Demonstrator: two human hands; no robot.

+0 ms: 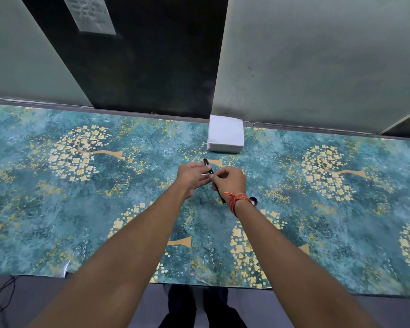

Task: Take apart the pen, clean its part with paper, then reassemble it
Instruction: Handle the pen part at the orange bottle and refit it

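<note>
Black pen (208,166) held above the table (81,209) near the paper stack (225,136), left hand (191,176) and right hand (230,179) both gripping it; a slipped pull could scatter small parts.

Soft, even indoor light through a wide-angle lens, with blur at the edges.

Light is diffuse and moderate, casting only faint shadows under the forearms on the patterned table cover (85,209). A small glossy glint shows at the cover's near edge toward the left corner. The napkin stack (225,136) at the far edge is the brightest spot, nearly washed out. Wall lines splay outward and the far edge bows from lens distortion. The middle is fairly sharp; the forearms and the right corners smear softly.
</note>
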